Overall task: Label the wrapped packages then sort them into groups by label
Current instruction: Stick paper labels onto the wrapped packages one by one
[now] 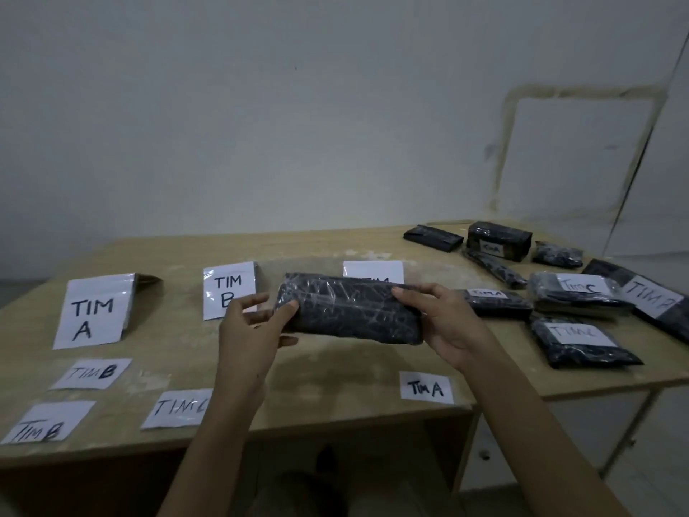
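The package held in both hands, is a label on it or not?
None on the side that shows: the held package is bare dark wrap between left hand and right hand. Its far side: cannot tell.

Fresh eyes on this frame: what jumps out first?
A dark wrapped package is held above the table at centre, the left hand and right hand gripping its ends, no label visible on it. Upright TIM A card and TIM B card stand behind at left; loose label slips lie along the near edge. More packages, several labelled, crowd the far right.
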